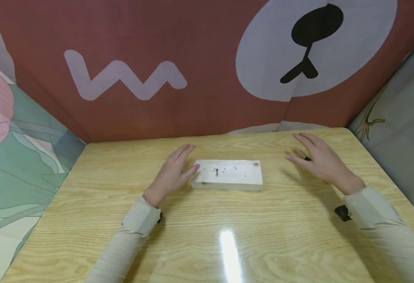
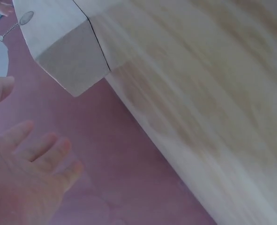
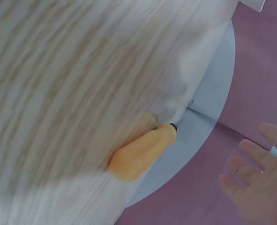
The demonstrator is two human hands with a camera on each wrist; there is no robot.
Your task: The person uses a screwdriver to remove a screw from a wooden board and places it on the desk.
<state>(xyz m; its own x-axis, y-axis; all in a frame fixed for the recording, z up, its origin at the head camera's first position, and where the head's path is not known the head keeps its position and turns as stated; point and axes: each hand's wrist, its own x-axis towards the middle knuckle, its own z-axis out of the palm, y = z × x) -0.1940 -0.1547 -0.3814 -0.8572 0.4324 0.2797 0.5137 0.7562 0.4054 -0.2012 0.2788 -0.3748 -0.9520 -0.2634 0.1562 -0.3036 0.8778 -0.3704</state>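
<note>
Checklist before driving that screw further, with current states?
1. White rectangular wooden block flat on the table: ok.
2. Small threaded metal screw standing in the block: ok, roughly upright, part of its shaft exposed.
3. Block steadied by the left hand: not ok, the fingers are apart from it.
4. Orange-handled screwdriver with a thin metal shaft in the right hand: not ok, it lies on the table and the hand is empty.
5. Screwdriver tip matches the screw head: cannot tell, both too small to read.
</note>
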